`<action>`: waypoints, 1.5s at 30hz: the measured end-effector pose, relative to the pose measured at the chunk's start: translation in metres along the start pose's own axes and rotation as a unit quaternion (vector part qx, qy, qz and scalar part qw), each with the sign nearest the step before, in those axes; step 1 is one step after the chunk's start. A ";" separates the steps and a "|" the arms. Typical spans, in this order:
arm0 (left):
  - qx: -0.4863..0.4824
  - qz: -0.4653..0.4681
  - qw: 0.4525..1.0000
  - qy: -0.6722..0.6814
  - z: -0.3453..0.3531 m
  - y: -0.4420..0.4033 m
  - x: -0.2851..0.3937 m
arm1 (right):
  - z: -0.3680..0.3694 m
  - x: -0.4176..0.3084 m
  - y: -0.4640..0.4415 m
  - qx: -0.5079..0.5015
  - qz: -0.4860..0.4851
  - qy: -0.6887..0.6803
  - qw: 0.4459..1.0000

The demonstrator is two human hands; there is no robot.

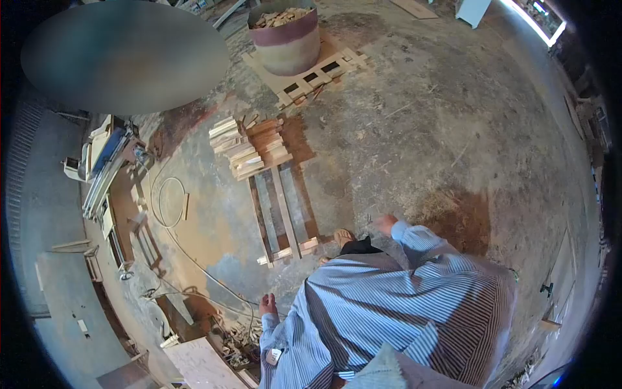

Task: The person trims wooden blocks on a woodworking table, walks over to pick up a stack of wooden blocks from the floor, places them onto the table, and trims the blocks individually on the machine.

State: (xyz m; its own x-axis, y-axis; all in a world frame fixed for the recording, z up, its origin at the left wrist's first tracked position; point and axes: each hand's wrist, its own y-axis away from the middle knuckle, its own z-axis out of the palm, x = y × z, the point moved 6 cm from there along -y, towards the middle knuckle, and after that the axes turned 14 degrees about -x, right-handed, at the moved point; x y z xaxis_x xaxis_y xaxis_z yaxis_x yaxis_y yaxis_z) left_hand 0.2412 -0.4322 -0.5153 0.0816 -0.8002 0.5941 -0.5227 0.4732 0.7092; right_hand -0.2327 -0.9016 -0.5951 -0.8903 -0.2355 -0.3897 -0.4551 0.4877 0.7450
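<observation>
My left hand hangs low at my side, near a cable on the floor. Its fingers are loosely bent, with small gaps between the tips, and I see nothing in them. Out over the bare concrete, my right hand points forward from a striped sleeve. It looks open and holds nothing visible, though its fingers are slightly blurred. Ahead lies a wooden frame of long rails, with stacked short wood pieces on its far end. Neither hand touches the wood. My shoe is beside the frame's near end.
A large round tub of wood offcuts stands on a pallet ahead. A hose loops across the floor to the left. Machinery with a blue part stands along the left side, and a pale board lies near my left.
</observation>
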 end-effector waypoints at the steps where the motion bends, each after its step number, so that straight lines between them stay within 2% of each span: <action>1: -0.006 0.004 1.000 0.002 0.001 -0.006 -0.001 | 0.001 0.001 0.017 0.005 0.005 0.002 1.000; 3: -0.038 -0.026 0.999 -0.006 0.010 -0.029 -0.016 | 0.029 0.008 0.063 -0.187 0.062 0.027 0.980; 4: -0.038 -0.036 0.998 0.028 0.020 -0.039 -0.028 | 0.054 0.032 0.068 -0.187 0.070 0.024 0.980; 6: -0.085 -0.049 0.995 -0.025 0.044 -0.049 -0.043 | 0.083 0.070 0.084 -0.048 0.036 0.067 0.996; 9: -0.171 -0.049 0.974 -0.138 0.088 -0.041 -0.050 | 0.087 0.075 0.125 -0.047 0.076 0.014 0.996; 13: -0.226 -0.047 0.954 -0.190 0.124 -0.028 -0.052 | 0.138 0.134 0.077 -0.090 0.085 0.042 0.991; 15: -0.235 -0.051 0.952 -0.192 0.133 -0.026 -0.049 | 0.129 0.130 0.067 -0.054 0.030 0.006 0.998; 19: -0.226 -0.072 0.949 -0.208 0.134 -0.026 -0.028 | 0.086 0.125 0.031 -0.065 0.023 -0.019 0.997; 21: -0.221 -0.088 0.946 -0.222 0.135 -0.028 -0.014 | 0.054 0.120 0.013 -0.163 0.009 0.069 0.984; 22: -0.217 -0.098 0.943 -0.231 0.136 -0.031 -0.006 | 0.037 0.118 0.006 -0.168 0.003 0.069 0.983; 24: -0.215 -0.110 0.936 -0.257 0.140 -0.039 0.016 | -0.001 0.127 -0.007 -0.156 0.090 -0.043 0.983; 25: -0.217 -0.110 0.929 -0.278 0.145 -0.045 0.031 | -0.021 0.127 -0.016 -0.161 0.085 -0.037 0.983; 27: -0.256 -0.074 0.883 -0.386 0.157 -0.058 0.065 | -0.060 0.132 -0.025 -0.053 0.082 -0.024 0.995; 28: -0.282 -0.036 0.840 -0.462 0.169 -0.065 0.080 | -0.072 0.153 -0.042 -0.066 0.077 -0.013 0.995; 29: -0.298 0.004 0.794 -0.529 0.183 -0.072 0.095 | -0.083 0.162 -0.069 -0.044 -0.043 0.143 0.988; 30: -0.271 0.003 0.807 -0.524 0.188 -0.083 0.106 | -0.083 0.157 -0.082 -0.026 -0.171 0.287 0.942; 31: -0.175 -0.009 0.911 -0.374 0.189 -0.077 0.155 | -0.129 0.149 -0.072 -0.067 -0.121 0.144 0.980; 32: -0.110 -0.046 0.915 -0.385 0.197 -0.106 0.131 | -0.180 0.139 -0.068 -0.110 -0.059 0.006 0.992; 33: -0.060 0.078 0.935 -0.341 0.206 -0.107 0.145 | -0.199 0.145 -0.085 -0.111 -0.023 0.010 0.993; 34: -0.053 0.086 0.945 -0.310 0.216 -0.121 0.164 | -0.212 0.162 -0.101 -0.109 0.016 0.017 0.994; 35: -0.056 0.003 0.993 -0.103 0.220 -0.121 0.192 | -0.233 0.173 -0.114 -0.064 0.001 -0.003 0.998; 36: -0.028 0.024 0.997 -0.069 0.225 -0.112 0.226 | -0.253 0.180 -0.125 -0.016 -0.015 -0.027 0.999; 37: 0.010 0.019 0.992 -0.121 0.228 -0.108 0.243 | -0.279 0.166 -0.121 -0.030 -0.021 -0.012 0.999; 39: 0.013 -0.002 0.998 -0.059 0.240 -0.118 0.233 | -0.334 0.135 -0.098 -0.086 0.082 -0.196 0.973; 40: 0.010 -0.012 0.997 -0.077 0.240 -0.111 0.238 | -0.336 0.152 -0.120 -0.091 0.080 -0.189 0.974; 42: 0.007 -0.023 0.996 -0.089 0.239 -0.109 0.243 | -0.351 0.173 -0.165 -0.012 0.019 -0.015 1.000; 44: -0.006 -0.072 0.979 -0.191 0.245 -0.110 0.224 | -0.347 0.178 -0.188 -0.025 0.016 -0.029 0.999; 45: -0.007 -0.077 0.981 -0.180 0.250 -0.109 0.227 | -0.349 0.179 -0.196 -0.036 0.015 -0.050 0.998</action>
State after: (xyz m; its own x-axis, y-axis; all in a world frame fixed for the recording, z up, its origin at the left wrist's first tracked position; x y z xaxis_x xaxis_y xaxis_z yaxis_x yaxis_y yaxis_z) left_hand 0.1043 -0.7576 -0.5526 -0.1474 -0.9397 0.3086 -0.5153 0.3393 0.7870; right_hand -0.3080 -1.3327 -0.6215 -0.8991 -0.1342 -0.4166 -0.4316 0.4300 0.7930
